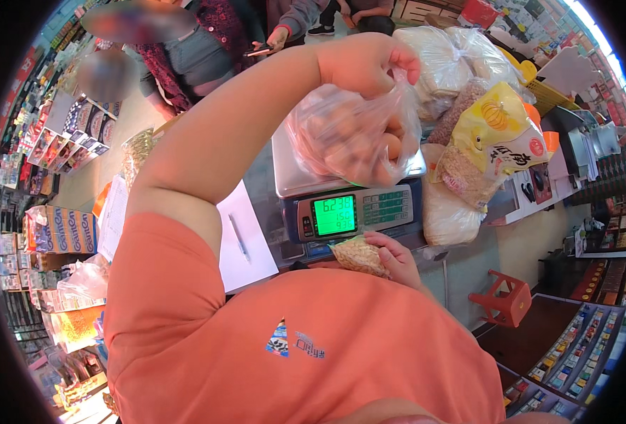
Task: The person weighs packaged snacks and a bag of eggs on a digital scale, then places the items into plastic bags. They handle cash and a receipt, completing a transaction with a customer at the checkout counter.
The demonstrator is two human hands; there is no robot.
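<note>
My left hand reaches across and grips the gathered top of a clear plastic bag of brown eggs. The bag is over the steel pan of a digital price-computing scale; whether the pan bears its weight I cannot tell. Green light fills the scale's display. Close to my belly, my right hand holds a small clear packet of pale kernels, thumb and fingers at its right end. Left of the scale, a pen lies on a white sheet of paper.
Right of the scale are a yellow printed bag and large clear bags of white goods. Across the counter, a person's hand holds a phone; other people are nearby. A red plastic stool stands at lower right. Shelves line both sides.
</note>
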